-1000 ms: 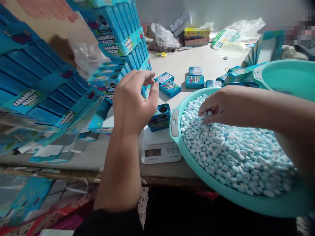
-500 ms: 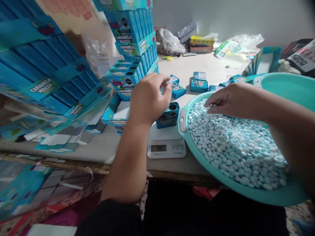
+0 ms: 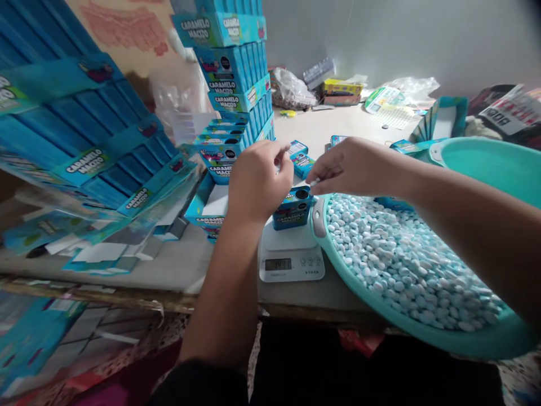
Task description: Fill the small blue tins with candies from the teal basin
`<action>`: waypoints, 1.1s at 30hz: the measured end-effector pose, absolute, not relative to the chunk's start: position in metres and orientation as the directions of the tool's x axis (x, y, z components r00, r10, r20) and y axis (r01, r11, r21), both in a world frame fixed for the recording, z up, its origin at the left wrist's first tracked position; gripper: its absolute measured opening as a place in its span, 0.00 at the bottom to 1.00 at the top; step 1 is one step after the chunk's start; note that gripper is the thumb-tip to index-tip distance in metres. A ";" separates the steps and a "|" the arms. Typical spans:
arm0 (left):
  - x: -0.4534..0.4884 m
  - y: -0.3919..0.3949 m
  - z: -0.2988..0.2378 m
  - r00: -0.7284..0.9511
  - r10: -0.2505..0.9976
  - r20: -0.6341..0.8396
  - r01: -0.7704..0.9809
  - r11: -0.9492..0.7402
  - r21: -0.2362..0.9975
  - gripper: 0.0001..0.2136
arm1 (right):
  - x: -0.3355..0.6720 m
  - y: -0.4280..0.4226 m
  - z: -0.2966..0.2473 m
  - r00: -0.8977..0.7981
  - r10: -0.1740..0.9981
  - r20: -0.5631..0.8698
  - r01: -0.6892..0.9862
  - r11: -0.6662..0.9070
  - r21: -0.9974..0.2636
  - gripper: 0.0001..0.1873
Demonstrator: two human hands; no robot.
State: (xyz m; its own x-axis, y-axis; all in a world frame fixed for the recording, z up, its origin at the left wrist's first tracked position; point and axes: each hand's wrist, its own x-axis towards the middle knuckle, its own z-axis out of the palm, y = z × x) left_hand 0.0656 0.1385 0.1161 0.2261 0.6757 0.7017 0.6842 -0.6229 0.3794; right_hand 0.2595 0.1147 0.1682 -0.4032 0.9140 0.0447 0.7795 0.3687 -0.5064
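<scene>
Blue box (image 3: 291, 219) is seen upright at centre, lower left of the right hand (image 3: 353, 166), where candy (image 3: 313, 182) seems pinched; the left hand (image 3: 257, 177) is curled, any hold hidden.

The light is moderate and cool. It makes the pale, flat table (image 3: 304, 121) brightest in its far part. Small glossy highlights sit on the small, oval, white and pale blue candies (image 3: 406, 265). The black cloth clothing (image 3: 329, 366) sinks into darkness, almost without detail. At left, the stacked blue cardboard boxes (image 3: 76, 129) look stretched and slanted, with slight blur.
</scene>
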 end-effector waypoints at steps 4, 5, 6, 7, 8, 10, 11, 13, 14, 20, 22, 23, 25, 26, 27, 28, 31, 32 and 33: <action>0.063 0.135 0.120 0.218 0.682 0.698 0.683 -0.618 0.390 0.10 | 0.244 0.128 0.177 -0.443 0.896 0.035 0.780 0.405 -0.476 0.15; 0.062 0.135 0.120 0.215 0.689 0.692 0.685 -0.612 0.396 0.11 | 0.241 0.130 0.179 -0.458 0.889 0.024 0.787 0.418 -0.454 0.15; 0.061 0.134 0.121 0.211 0.698 0.685 0.687 -0.604 0.404 0.11 | 0.238 0.131 0.182 -0.472 0.881 0.014 0.793 0.432 -0.430 0.15; 0.061 0.134 0.121 0.210 0.706 0.676 0.688 -0.598 0.411 0.11 | 0.235 0.131 0.183 -0.486 0.874 0.006 0.797 0.445 -0.408 0.16; 0.061 0.134 0.121 0.209 0.714 0.668 0.689 -0.592 0.418 0.11 | 0.233 0.132 0.184 -0.497 0.868 -0.004 0.801 0.457 -0.388 0.16; 0.061 0.134 0.121 0.212 0.730 0.650 0.689 -0.583 0.430 0.11 | 0.230 0.132 0.184 -0.512 0.859 -0.026 0.809 0.472 -0.351 0.16; 0.061 0.134 0.121 0.214 0.737 0.642 0.688 -0.580 0.436 0.11 | 0.230 0.133 0.183 -0.516 0.856 -0.037 0.813 0.476 -0.335 0.16; 0.062 0.134 0.122 0.216 0.747 0.629 0.686 -0.574 0.446 0.11 | 0.230 0.134 0.180 -0.520 0.852 -0.060 0.820 0.479 -0.312 0.16; 0.062 0.134 0.122 0.216 0.750 0.625 0.685 -0.572 0.450 0.10 | 0.230 0.135 0.179 -0.520 0.851 -0.070 0.823 0.478 -0.305 0.16; 0.061 0.136 0.120 0.203 0.757 0.621 0.674 -0.568 0.472 0.10 | 0.232 0.135 0.178 -0.508 0.858 -0.077 0.841 0.475 -0.258 0.15; 0.061 0.136 0.119 0.205 0.756 0.621 0.676 -0.569 0.469 0.10 | 0.231 0.133 0.179 -0.511 0.856 -0.078 0.845 0.483 -0.230 0.14; 0.061 0.136 0.119 0.204 0.754 0.624 0.678 -0.569 0.466 0.10 | 0.231 0.133 0.179 -0.514 0.854 -0.079 0.846 0.489 -0.214 0.14; 0.061 0.135 0.119 0.202 0.749 0.631 0.681 -0.571 0.459 0.09 | 0.229 0.131 0.180 -0.523 0.849 -0.079 0.845 0.504 -0.179 0.14; 0.062 0.135 0.119 0.202 0.746 0.634 0.681 -0.573 0.457 0.09 | 0.227 0.130 0.180 -0.530 0.845 -0.079 0.843 0.513 -0.163 0.14; 0.062 0.135 0.119 0.204 0.744 0.637 0.679 -0.576 0.455 0.09 | 0.226 0.130 0.181 -0.534 0.842 -0.081 0.842 0.520 -0.147 0.15; 0.062 0.134 0.119 0.204 0.742 0.639 0.677 -0.578 0.455 0.09 | 0.225 0.129 0.181 -0.533 0.842 -0.084 0.843 0.521 -0.132 0.15; 0.062 0.133 0.120 0.201 0.743 0.639 0.674 -0.578 0.460 0.08 | 0.222 0.125 0.184 -0.516 0.851 -0.095 0.855 0.506 -0.113 0.16; 0.062 0.133 0.121 0.200 0.744 0.638 0.673 -0.577 0.462 0.08 | 0.221 0.123 0.185 -0.509 0.855 -0.102 0.859 0.498 -0.117 0.16; 0.062 0.133 0.121 0.200 0.745 0.637 0.672 -0.577 0.464 0.08 | 0.221 0.121 0.186 -0.512 0.853 -0.102 0.857 0.499 -0.125 0.17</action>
